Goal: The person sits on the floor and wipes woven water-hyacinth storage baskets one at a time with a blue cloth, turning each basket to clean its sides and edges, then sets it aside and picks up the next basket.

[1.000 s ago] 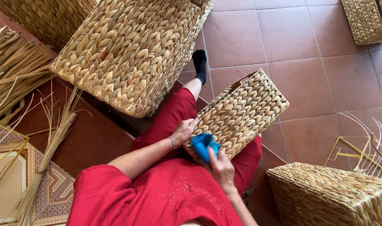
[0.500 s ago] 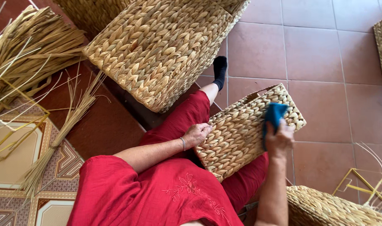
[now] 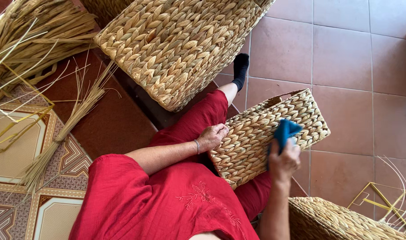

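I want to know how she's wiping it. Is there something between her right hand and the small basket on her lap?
Yes. A blue cloth sits between the right hand and the small woven basket. The left hand touches the basket's edge directly, with nothing between.

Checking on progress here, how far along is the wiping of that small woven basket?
The small woven basket looks fully woven. In hand: the left hand steadies its edge while the right hand presses a blue cloth to its side. How much surface remains can't be told.

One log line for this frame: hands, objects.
left hand: grips woven basket edge | right hand: presses blue cloth on basket | basket on lap
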### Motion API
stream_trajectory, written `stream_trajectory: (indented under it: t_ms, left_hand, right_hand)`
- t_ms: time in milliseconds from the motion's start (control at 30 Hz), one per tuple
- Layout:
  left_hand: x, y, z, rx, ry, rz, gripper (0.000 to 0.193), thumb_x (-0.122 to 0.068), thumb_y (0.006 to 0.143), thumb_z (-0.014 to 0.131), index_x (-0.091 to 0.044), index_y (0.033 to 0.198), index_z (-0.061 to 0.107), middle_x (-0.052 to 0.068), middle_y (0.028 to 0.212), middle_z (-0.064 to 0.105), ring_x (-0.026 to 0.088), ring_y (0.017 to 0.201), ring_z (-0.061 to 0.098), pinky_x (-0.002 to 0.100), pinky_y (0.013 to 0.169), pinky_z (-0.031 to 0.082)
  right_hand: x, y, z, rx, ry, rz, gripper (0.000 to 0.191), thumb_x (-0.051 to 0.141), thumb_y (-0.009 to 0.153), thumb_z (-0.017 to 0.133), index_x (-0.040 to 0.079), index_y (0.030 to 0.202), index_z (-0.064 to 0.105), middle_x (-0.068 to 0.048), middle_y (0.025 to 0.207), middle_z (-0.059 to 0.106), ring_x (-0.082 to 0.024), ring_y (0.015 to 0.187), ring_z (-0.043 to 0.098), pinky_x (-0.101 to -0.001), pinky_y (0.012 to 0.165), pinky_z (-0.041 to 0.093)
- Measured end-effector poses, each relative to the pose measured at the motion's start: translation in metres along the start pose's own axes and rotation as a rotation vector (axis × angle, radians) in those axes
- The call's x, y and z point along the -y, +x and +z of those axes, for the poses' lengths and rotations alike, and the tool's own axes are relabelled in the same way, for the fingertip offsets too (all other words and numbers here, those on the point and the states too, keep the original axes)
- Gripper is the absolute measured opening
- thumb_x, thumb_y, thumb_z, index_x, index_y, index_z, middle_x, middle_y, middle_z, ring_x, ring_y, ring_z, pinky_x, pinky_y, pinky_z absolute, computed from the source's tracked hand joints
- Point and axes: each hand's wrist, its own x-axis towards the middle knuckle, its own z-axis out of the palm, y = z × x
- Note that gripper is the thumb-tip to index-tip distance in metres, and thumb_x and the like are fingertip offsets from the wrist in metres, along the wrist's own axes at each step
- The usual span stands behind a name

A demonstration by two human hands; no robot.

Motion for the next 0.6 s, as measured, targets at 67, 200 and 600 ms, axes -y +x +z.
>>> stream_trajectory:
  t_ms: [67,200,600]
  left_hand:
    - [0.000,0.002,-0.001,0.009,-0.014,-0.014,0.031,-0.036,0.103,0.054,-0.010,0.109,0.069,0.013,0.090,0.075,0.026,0.085,0.074,0.039,0.075,0.056]
    - [0.008,0.001,0.001,0.033,-0.178,0.193,0.028,-0.030,0.103,0.057,-0.005,0.109,0.069,0.011,0.097,0.075,0.022,0.091,0.073,0.036,0.078,0.058]
    - [0.018,-0.054,-0.007,0.110,-0.050,0.095,0.022,-0.019,0.110,0.057,-0.002,0.103,0.068,0.000,0.083,0.065,0.008,0.078,0.058,0.028,0.069,0.051]
  right_hand:
    - [0.034,-0.040,-0.012,0.091,-0.022,-0.069,0.051,0.049,0.100,0.068,0.005,0.125,0.063,-0.020,0.096,0.063,-0.036,0.073,0.067,-0.0483,0.060,0.056]
    - [0.097,-0.108,-0.033,0.059,0.172,-0.377,0.054,0.042,0.085,0.077,0.011,0.128,0.065,-0.016,0.091,0.064,-0.034,0.068,0.066,-0.0445,0.054,0.054]
    - [-0.036,-0.061,-0.009,-0.172,0.116,-0.166,0.045,0.029,0.101,0.082,0.006,0.134,0.062,-0.028,0.115,0.060,-0.045,0.089,0.063,-0.0520,0.073,0.054]
